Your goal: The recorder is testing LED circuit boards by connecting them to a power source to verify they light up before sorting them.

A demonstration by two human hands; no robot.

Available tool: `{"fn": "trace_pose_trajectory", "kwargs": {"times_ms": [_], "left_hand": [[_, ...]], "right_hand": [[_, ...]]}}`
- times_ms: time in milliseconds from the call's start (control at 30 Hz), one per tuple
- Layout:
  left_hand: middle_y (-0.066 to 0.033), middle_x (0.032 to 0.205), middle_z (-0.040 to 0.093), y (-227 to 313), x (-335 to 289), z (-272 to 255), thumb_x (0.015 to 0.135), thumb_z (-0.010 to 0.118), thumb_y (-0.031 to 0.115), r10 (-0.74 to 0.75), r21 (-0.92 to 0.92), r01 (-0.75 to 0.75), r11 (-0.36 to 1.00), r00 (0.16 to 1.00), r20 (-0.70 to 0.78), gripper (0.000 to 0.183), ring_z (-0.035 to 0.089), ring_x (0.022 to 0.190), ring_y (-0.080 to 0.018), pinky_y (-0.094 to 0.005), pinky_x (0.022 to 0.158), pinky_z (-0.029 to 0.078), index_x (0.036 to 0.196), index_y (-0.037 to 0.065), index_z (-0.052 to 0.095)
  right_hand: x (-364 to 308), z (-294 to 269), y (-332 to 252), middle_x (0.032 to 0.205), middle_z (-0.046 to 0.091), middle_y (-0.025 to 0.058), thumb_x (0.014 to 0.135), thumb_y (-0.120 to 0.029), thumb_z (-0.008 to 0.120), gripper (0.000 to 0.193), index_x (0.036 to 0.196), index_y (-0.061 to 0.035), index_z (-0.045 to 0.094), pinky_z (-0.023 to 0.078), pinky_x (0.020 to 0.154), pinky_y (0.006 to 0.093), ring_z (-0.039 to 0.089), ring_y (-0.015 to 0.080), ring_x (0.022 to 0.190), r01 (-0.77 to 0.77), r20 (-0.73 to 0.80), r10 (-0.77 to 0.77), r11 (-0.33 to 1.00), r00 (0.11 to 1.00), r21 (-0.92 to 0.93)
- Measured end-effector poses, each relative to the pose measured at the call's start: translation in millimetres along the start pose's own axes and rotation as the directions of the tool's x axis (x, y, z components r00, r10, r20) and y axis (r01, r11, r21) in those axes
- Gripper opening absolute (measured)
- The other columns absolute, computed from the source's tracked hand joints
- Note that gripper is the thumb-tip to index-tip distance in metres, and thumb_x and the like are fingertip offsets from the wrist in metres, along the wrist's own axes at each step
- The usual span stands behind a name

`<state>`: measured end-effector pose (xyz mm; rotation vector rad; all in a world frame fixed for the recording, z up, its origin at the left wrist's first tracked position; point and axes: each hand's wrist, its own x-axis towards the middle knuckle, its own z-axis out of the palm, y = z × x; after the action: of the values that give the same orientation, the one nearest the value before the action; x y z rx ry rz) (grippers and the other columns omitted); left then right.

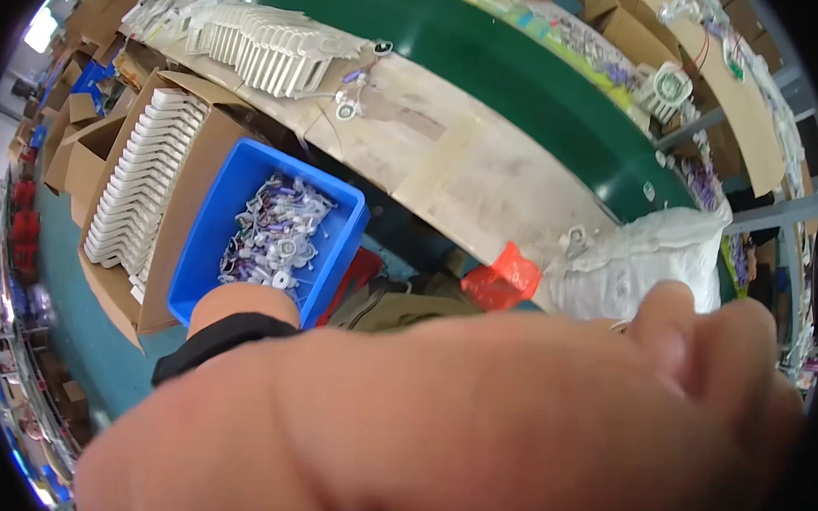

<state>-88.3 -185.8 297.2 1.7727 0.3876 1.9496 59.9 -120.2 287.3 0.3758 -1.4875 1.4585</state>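
Very close and blurred, my left hand (456,415) fills the lower part of the head view and reaches across to the right. Its fingers are bent at the right end, where one fingernail shows; whatever they may hold is hidden. A black band or cuff (215,342) shows behind the hand, with a patch of bare skin beyond it. Past that skin stands a blue plastic bin (347,243) holding a heap of small white, clear and purple parts (276,230). My right hand is not in view.
Left of the bin, a cardboard box (205,166) holds a row of white plastic frames (145,177). More white frames (263,49) line the pale workbench (487,172), beside a green conveyor belt (439,35). A red bag (505,277) and white sack (649,263) are at right.
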Motion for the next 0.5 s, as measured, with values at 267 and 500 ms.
{"fn": "trace_pose_trajectory", "kwargs": {"times_ms": [267, 500], "left_hand": [[-0.014, 0.104, 0.047, 29, 5, 4, 0.083, 0.042, 0.016, 0.246, 0.134, -0.239, 0.962, 0.969, -0.037, 0.029, 0.045, 0.096, -0.0269, -0.0395, 0.084, 0.034, 0.106, 0.0, 0.044], [-0.0139, 0.109, 0.044, 50, 15, 16, 0.083, 0.041, 0.014, 0.471, 0.208, -0.454, 0.866, 0.882, -0.035, 0.03, 0.042, 0.101, -0.0256, -0.0393, 0.087, 0.031, 0.108, 0.0, 0.044]], "right_hand": [[15, -4, -5, 0.091, 0.055, 0.0126, 0.084, -0.019, 0.038, 0.019, 0.089, -0.006, 0.051, 0.039, 0.077, 0.0404, 0.052, 0.0283, 0.08, 0.102, 0.139, -0.115, 0.99, 0.984, 0.096], [32, -15, -28, 0.089, 0.055, 0.0126, 0.083, -0.018, 0.038, 0.019, 0.088, -0.0054, 0.052, 0.039, 0.076, 0.0396, 0.052, 0.0285, 0.078, 0.228, 0.193, -0.259, 0.959, 0.946, 0.166]]}}
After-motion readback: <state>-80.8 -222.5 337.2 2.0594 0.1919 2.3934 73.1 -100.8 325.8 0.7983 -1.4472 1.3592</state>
